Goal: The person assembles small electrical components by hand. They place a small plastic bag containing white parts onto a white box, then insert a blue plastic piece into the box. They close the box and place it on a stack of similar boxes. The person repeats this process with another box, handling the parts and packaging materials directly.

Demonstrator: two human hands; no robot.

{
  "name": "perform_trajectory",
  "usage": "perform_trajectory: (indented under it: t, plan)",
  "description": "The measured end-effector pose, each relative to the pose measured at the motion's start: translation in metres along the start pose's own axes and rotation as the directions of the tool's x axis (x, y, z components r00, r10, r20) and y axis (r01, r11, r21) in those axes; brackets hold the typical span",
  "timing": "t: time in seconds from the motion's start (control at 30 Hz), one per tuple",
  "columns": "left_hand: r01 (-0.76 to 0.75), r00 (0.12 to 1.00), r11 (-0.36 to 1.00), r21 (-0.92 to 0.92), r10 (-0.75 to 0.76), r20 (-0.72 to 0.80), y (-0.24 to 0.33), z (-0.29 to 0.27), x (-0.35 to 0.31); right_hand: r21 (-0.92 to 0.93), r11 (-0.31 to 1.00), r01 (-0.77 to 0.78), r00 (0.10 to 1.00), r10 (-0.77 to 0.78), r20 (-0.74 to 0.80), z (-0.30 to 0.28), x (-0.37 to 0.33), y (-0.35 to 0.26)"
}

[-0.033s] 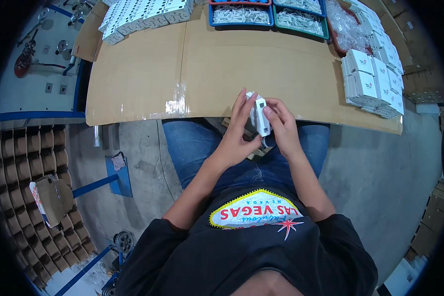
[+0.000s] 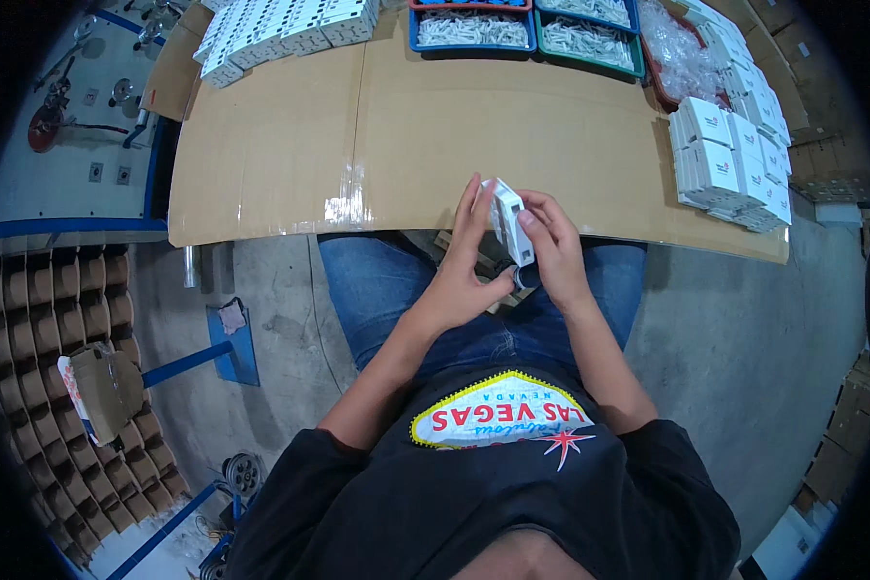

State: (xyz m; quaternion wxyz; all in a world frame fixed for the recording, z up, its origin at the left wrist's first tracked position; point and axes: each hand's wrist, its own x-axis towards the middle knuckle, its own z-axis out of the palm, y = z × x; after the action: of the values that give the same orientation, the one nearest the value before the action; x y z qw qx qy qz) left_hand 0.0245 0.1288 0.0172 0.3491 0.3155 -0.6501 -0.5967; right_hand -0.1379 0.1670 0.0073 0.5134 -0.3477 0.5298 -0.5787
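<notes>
Just off the table's near edge, above my lap, I hold a small white box-shaped piece [image 2: 512,224] with dark openings along its narrow side. My left hand [image 2: 462,271] grips it from the left, its fingers along the far side and its thumb toward the lower end. Against the right side press the thumb and fingers of my right hand [image 2: 555,253]. Below the piece, by my left thumb, a small dark rounded thing [image 2: 526,277] shows; I cannot tell what it is or whether it is attached. My fingers hide part of the white piece.
Brown cardboard covers the table [image 2: 454,126]. White boxed pieces [image 2: 290,34] stand in rows at far left; stacked white boxes [image 2: 730,164] sit at right. Blue and green trays [image 2: 590,46] of small white parts and a red-brown bin of clear bags [image 2: 681,53] line the back.
The white piece has turned slightly in my fingers, and its lower end sits a little further right. Both hands stay nearly in place.
</notes>
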Motion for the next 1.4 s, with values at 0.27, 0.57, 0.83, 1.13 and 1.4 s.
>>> perform_trajectory:
  t: [0.27,0.57,0.83,1.13,1.4]
  plan:
    - [0.516,0.789,0.393,-0.761,-0.564,0.244,0.001,0.010,0.002,-0.458,0.751,0.475,0.880,-0.392,0.268,0.000,-0.005,0.003]
    - [0.280,0.794,0.630,-0.725,-0.576,-0.193,-0.015,0.024,0.002,-0.576,0.531,0.622,0.770,-0.550,0.325,0.018,-0.006,0.024]
    - [0.205,0.772,0.665,-0.718,-0.561,-0.299,-0.029,0.028,0.002,-0.639,0.481,0.600,0.785,-0.506,0.357,0.028,-0.008,0.029]
    - [0.213,0.752,0.618,-0.757,-0.598,-0.276,-0.046,0.026,-0.005,-0.657,0.472,0.588,0.799,-0.468,0.378,0.029,-0.012,0.035]
    - [0.220,0.746,0.585,-0.780,-0.616,-0.252,-0.043,0.027,-0.005,-0.661,0.478,0.579,0.804,-0.468,0.367,0.029,-0.012,0.034]
